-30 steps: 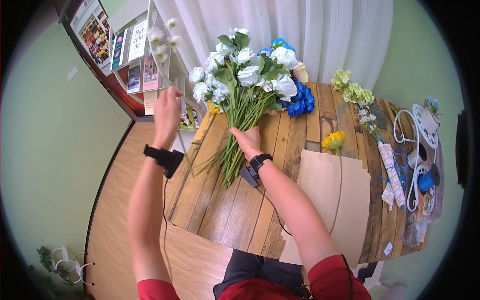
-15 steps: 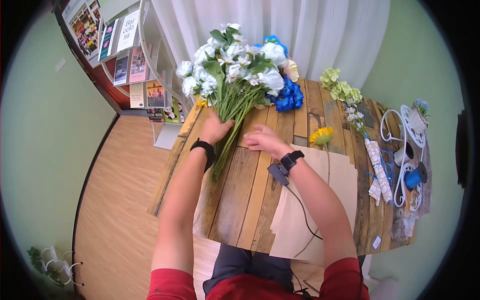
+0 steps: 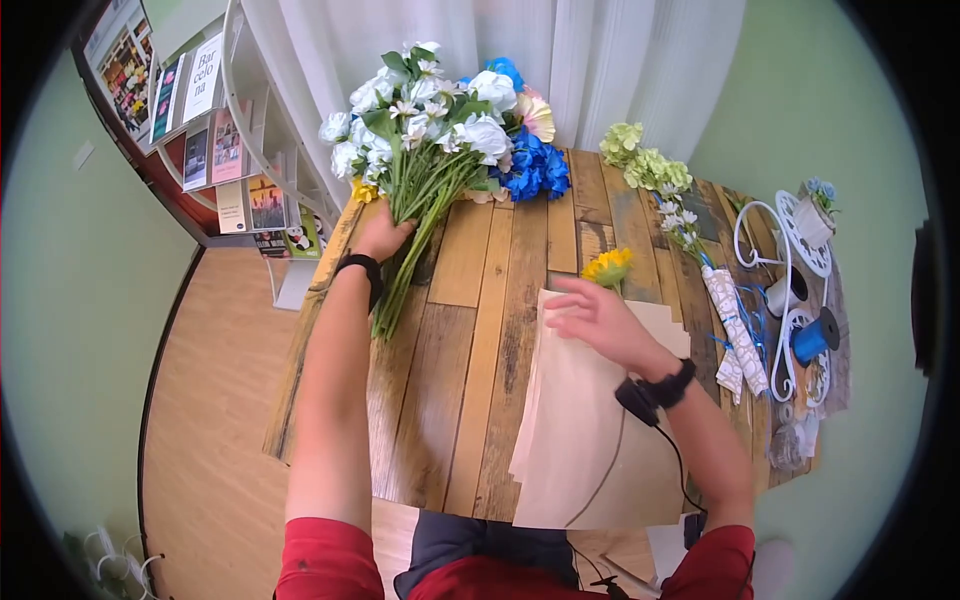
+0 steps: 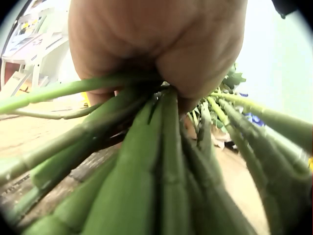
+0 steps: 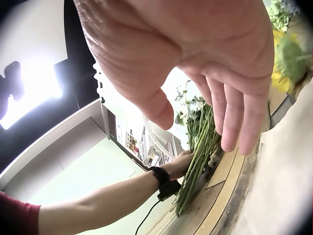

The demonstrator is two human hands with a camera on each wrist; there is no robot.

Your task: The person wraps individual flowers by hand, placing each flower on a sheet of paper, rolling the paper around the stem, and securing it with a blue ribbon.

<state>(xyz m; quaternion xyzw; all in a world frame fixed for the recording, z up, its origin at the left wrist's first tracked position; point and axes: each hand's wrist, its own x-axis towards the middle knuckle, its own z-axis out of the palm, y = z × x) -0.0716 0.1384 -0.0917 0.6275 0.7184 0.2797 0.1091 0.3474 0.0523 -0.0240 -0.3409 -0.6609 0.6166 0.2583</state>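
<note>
My left hand (image 3: 382, 236) grips a thick bundle of green stems (image 4: 142, 171) topped by white flowers (image 3: 480, 138) and small white daisy-like blooms (image 3: 412, 130). The bouquet leans over the far left part of the table, stem ends toward me. Over the brown kraft paper (image 3: 590, 430), my right hand (image 3: 605, 325) hovers with nothing in it; its fingers are spread and loose in the right wrist view. Just beyond that hand is a yellow sunflower (image 3: 607, 266), its stem lying across the paper and partly hidden by the hand.
Blue flowers (image 3: 535, 168) lie behind the bouquet. On the wooden table's (image 3: 440, 370) right side are green hydrangeas (image 3: 645, 160), a patterned wrapped bundle (image 3: 735, 330), a blue ribbon spool (image 3: 815, 336) and a white metal stand (image 3: 785, 300). A magazine rack (image 3: 250, 130) stands at the left.
My left hand, first raised with a small white flower spray, now holds the bouquet stems. My right hand has let go of the stems and moved right, over the paper. Small white blooms now show among the flowers.
</note>
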